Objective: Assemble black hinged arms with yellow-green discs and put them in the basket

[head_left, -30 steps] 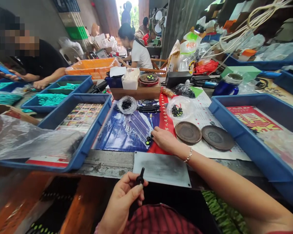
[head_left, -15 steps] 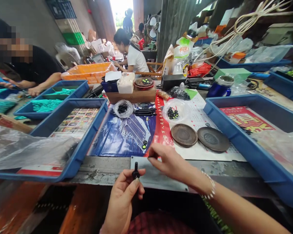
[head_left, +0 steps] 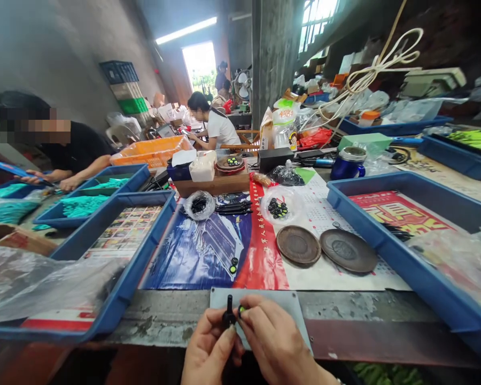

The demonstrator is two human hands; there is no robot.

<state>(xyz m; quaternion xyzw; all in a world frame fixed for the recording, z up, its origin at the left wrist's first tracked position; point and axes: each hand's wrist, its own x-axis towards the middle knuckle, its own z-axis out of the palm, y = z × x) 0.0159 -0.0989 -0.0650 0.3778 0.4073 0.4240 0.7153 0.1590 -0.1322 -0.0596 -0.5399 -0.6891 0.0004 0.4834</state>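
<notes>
Between the thumb and fingers of my left hand (head_left: pixel 208 345) is a small black plastic part (head_left: pixel 230 305), its thin stem pointing up. My right hand (head_left: pixel 274 337) pinches a small black disc with a yellow-green centre (head_left: pixel 241 309), just beside the stem; whether they touch I cannot tell. Below both hands lies a grey metal plate (head_left: pixel 282 302) at the table edge. Two similar discs (head_left: pixel 233 265) rest on the blue printed sheet (head_left: pixel 196 256). More discs (head_left: pixel 278 207) sit in a clear plastic bag, and slim black rods (head_left: pixel 233 207) lie left of it.
Blue trays flank the workspace, one left (head_left: pixel 166 224) and one right (head_left: pixel 385 256). Two round brown dishes (head_left: pixel 299 244) stand right of centre. Behind are a bag of black parts (head_left: pixel 200 205), a wooden block (head_left: pixel 212 186) and a blue mug (head_left: pixel 348 163). A co-worker (head_left: pixel 84 147) sits at left.
My right hand has come down and left from the table's edge to my left hand, and the disc now shows in its fingers. The camera view has tilted up.
</notes>
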